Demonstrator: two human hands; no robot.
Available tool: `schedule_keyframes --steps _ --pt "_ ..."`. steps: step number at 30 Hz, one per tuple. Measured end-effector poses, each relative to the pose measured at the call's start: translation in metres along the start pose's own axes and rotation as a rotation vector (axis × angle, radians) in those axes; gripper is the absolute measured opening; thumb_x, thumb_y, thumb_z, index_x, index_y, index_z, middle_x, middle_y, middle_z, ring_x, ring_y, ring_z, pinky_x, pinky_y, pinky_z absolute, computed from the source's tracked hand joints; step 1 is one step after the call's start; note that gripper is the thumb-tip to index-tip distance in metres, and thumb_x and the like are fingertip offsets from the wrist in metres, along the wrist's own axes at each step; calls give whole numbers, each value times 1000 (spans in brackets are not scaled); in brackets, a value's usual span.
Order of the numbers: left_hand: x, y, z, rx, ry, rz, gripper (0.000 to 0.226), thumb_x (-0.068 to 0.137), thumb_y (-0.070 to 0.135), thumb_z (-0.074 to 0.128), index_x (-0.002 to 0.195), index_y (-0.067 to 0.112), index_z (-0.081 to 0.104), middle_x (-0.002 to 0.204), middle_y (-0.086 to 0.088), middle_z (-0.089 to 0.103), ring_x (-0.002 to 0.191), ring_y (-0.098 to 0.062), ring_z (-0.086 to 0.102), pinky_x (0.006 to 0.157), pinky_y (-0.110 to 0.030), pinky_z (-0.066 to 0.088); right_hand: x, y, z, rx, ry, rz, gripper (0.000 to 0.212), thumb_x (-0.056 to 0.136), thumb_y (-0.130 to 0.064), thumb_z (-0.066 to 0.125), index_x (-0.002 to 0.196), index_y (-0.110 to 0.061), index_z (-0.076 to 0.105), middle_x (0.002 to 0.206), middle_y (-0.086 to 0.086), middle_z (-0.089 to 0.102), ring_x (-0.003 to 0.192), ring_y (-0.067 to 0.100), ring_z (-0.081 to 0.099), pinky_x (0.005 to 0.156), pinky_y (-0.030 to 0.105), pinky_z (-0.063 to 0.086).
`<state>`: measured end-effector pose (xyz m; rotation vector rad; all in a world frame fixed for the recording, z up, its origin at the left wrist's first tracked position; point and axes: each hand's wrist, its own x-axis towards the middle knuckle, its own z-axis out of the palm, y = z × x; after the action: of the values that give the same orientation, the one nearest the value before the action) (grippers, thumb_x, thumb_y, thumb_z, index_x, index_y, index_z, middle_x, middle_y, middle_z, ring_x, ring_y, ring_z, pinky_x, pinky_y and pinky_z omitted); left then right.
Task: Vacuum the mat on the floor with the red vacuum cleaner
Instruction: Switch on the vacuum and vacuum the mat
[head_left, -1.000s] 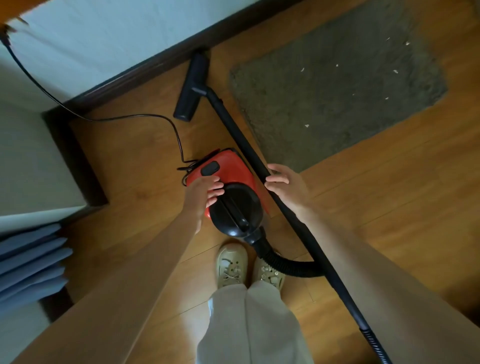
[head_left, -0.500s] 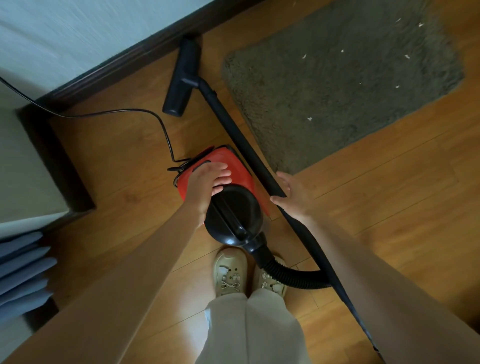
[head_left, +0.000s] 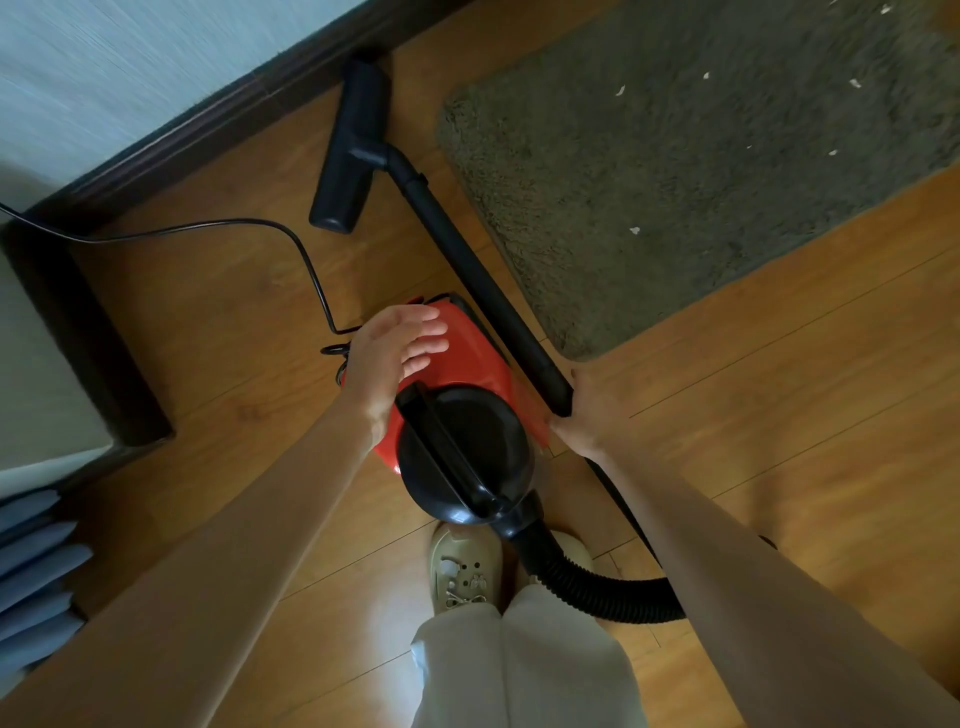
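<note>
right grip: my right hand (head_left: 589, 415) curled round the black wand (head_left: 483, 280) at its lower end, beside the canister; fingers mostly hidden under the tube, palm side not visible
left grip: my left hand (head_left: 395, 348) spread flat, fingers straight, resting on top of the red vacuum cleaner (head_left: 462, 358) near its rear; holds nothing, looks like it's on or near a switch, can't confirm
vacuum body: on the wood floor (head_left: 779, 415) just ahead of my shoes (head_left: 462, 566), black front dome with carry handle facing me, ribbed hose (head_left: 597, 592) looping from it to the right, behind my right arm
cord: black power cord (head_left: 249, 226) runs from rear of the canister off to the left along the floor
floor head: black nozzle (head_left: 350, 150) lies on bare floor by the skirting board (head_left: 208, 130), just beside the mat's left edge, not on it
mat: grey-green shaggy mat (head_left: 675, 171) upper right, white crumbs (head_left: 635, 230) scattered over the pile, none picked up yet by the look of it
step: setup, likely powering on while taking hold of the wand; cleaning not started
next: lift wand, swing nozzle right onto mat, then strokes across the crumb patches; keep cord and hose clear of my feet
</note>
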<state>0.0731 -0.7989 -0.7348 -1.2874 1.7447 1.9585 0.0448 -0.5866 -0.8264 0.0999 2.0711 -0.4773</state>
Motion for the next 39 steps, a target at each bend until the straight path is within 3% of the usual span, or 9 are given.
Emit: schedule_keyframes --steps 3,6,9,14,19,22,26,33,39 --pt "5 -6 -6 1 44 -24 26 93 6 43 93 21 65 97 2 70 89 -13 67 87 -28 47 20 23 14 142 -48 96 57 62 -51 62 106 -16 54 92 6 65 86 26 66 78 46 57" --pt "7 -9 -13 -24 80 -47 26 94 8 43 94 20 65 96 1 70 87 -12 68 83 -26 48 23 33 19 233 -79 115 32 63 -41 66 86 -21 55 81 10 66 74 27 67 71 48 59" --pt "5 -11 -19 -30 98 -62 24 95 10 42 94 19 65 96 1 70 87 -12 67 80 -25 48 10 22 12 292 -108 125 17 74 -22 67 85 -21 54 76 10 64 67 24 65 71 46 59" --pt "2 -14 -31 -4 111 -90 22 95 10 44 93 20 64 95 0 69 85 -12 66 82 -26 47 -2 17 11 230 -38 108 18 72 -27 68 83 -17 58 72 10 63 68 29 67 66 46 59" --pt "-5 -9 -40 70 98 -139 20 94 8 44 95 18 62 97 -1 66 82 -13 63 80 -26 44 -30 1 7 52 69 88 21 76 -25 67 87 -16 51 74 3 59 71 23 63 59 34 54" --pt "-7 -9 -45 231 91 -145 25 95 6 39 108 9 60 104 -6 63 87 -16 61 78 -25 44 -41 -1 6 49 92 71 21 80 -28 66 88 -20 49 72 0 57 72 22 63 60 33 53" --pt "-6 -17 -50 562 97 -89 35 92 -1 35 117 5 58 114 -11 61 108 -24 56 94 -34 43 -53 0 2 117 89 66 21 82 -33 66 88 -21 50 71 0 56 65 18 59 55 31 49" --pt "-7 -19 -48 914 17 -32 53 86 -13 31 130 7 52 127 -12 56 123 -25 47 102 -34 39 -67 3 -12 105 101 57 24 83 -27 65 94 -16 46 70 -1 52 62 16 55 50 26 44" --pt "0 -21 -44 1279 -102 -7 75 82 -16 44 147 19 29 146 -15 33 133 -31 30 106 -36 34 -77 9 -18 64 107 47 21 80 -22 64 96 -12 55 71 1 56 62 18 58 51 27 46"
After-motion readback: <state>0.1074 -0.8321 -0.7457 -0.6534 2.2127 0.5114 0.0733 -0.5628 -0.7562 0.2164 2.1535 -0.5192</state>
